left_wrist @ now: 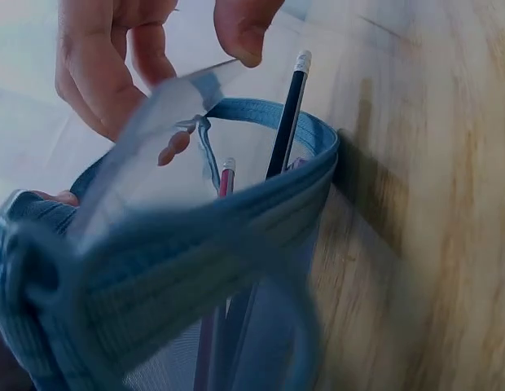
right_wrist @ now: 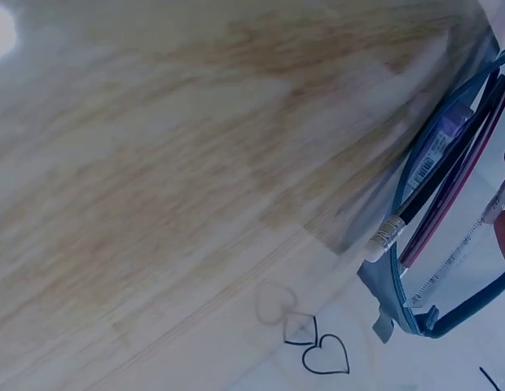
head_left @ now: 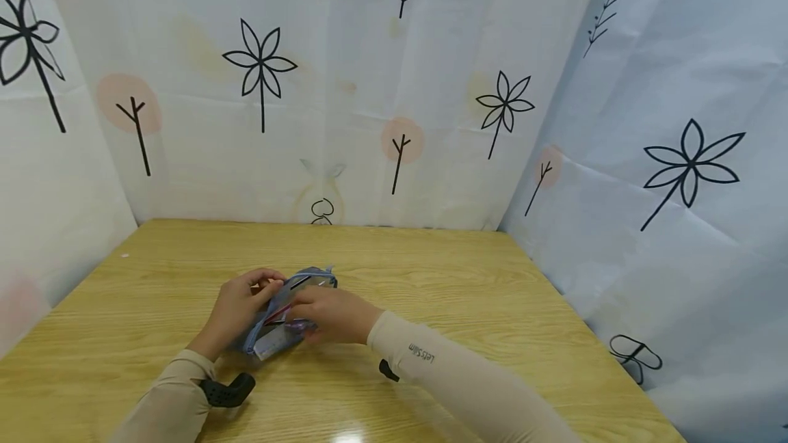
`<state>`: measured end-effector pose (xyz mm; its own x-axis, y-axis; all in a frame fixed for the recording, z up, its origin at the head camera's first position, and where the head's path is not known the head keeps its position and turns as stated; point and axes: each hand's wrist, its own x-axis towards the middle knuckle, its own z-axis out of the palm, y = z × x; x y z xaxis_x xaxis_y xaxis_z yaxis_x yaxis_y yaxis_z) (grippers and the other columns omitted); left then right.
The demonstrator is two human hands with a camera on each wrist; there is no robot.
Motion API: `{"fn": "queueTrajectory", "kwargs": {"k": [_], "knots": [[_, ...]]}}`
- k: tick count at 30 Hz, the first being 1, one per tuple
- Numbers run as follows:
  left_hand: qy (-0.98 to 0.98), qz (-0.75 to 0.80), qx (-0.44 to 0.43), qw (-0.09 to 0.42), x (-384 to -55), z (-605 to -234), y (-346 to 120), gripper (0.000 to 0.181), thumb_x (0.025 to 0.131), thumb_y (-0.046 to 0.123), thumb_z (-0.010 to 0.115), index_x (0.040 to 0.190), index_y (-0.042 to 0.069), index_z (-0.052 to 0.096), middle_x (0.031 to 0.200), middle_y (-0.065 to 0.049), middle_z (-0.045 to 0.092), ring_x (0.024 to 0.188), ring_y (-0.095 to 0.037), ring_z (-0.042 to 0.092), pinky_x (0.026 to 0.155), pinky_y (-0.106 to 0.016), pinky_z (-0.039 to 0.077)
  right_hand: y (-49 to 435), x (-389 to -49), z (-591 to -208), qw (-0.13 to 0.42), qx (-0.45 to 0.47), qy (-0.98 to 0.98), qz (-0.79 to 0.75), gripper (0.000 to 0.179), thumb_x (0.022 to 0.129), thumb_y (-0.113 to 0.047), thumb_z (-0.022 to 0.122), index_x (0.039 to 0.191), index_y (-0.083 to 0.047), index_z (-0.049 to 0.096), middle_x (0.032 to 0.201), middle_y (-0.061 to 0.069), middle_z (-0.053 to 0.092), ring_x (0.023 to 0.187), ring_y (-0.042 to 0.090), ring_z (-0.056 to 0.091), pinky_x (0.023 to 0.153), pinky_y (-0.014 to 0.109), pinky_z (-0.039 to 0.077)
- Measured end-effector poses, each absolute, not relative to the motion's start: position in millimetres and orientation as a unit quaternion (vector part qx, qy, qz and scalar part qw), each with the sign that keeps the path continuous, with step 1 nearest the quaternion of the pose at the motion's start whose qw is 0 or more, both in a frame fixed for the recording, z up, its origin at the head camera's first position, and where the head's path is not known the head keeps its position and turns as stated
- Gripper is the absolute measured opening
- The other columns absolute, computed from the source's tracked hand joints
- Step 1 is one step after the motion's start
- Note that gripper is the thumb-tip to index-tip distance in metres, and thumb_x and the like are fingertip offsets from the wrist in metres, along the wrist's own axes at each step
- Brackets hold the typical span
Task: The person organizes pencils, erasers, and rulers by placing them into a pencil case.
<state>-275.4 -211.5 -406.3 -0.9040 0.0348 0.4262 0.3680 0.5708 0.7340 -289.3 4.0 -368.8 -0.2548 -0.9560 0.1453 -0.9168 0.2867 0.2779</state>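
A blue-trimmed see-through pencil case (head_left: 288, 342) lies tilted on the table, its zip side open. My left hand (head_left: 239, 303) grips its upper left edge with thumb and forefinger. From the right, my right hand (head_left: 335, 315) reaches over the opening; the left wrist view shows its thumb and fingers apart. Inside are a dark pencil (left_wrist: 289, 122) and a pink pencil (left_wrist: 226, 177), both eraser-tipped, and a purple item (right_wrist: 452, 122) with a barcode label. Fingertips at the edge of the right wrist view touch a clear ruler (right_wrist: 452, 265); whose they are is unclear.
The wood-grain table (head_left: 418, 279) extends around the case. Behind it and at both sides hang pale curtains (head_left: 345, 122) with plant drawings. A small white speck (head_left: 125, 255) lies near the table's far left. Light glares off the front edge.
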Motion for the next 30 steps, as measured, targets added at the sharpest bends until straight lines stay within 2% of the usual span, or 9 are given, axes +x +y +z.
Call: {"fn": "queueTrajectory", "kwargs": {"k": [5,9,20,30], "knots": [[-0.870,-0.440,-0.117,0.188,-275,-404,-210,0.019,0.099,0.025,0.061,0.106,0.011,0.071,0.079,-0.002,0.062,0.065,-0.007,0.053,0.056,-0.023,0.042,2,-292,-370,0.161,0.607,-0.774,-0.078,0.036,0.091,-0.030,0.070,0.124,-0.019,0.066,0.124,-0.005,0.061,0.114,0.006,0.057,0.098,0.015,0.043],[-0.868,-0.444,-0.120,0.185,-275,-404,-210,0.019,0.099,0.027,0.061,0.106,0.012,0.071,0.078,-0.003,0.061,0.063,-0.008,0.052,0.055,-0.024,0.041,1,-293,-371,0.161,0.625,-0.761,-0.064,0.036,0.091,-0.027,0.070,0.125,-0.017,0.065,0.126,-0.003,0.060,0.118,0.008,0.055,0.102,0.013,0.039],[-0.864,-0.454,-0.130,0.174,-275,-407,-208,0.019,0.098,0.028,0.061,0.106,0.013,0.071,0.076,-0.002,0.060,0.058,-0.008,0.050,0.051,-0.026,0.040,2,-303,-376,0.153,0.612,-0.774,-0.051,0.040,0.088,-0.021,0.072,0.128,-0.018,0.064,0.125,-0.005,0.060,0.117,0.008,0.055,0.100,0.014,0.040],[-0.864,-0.456,-0.132,0.166,-276,-408,-205,0.015,0.097,0.020,0.064,0.105,0.010,0.071,0.077,-0.002,0.062,0.066,-0.006,0.061,0.056,-0.024,0.049,0,-312,-381,0.151,0.603,-0.782,-0.053,0.034,0.090,-0.022,0.071,0.124,-0.016,0.066,0.124,-0.003,0.061,0.115,0.008,0.056,0.101,0.016,0.040]]}}
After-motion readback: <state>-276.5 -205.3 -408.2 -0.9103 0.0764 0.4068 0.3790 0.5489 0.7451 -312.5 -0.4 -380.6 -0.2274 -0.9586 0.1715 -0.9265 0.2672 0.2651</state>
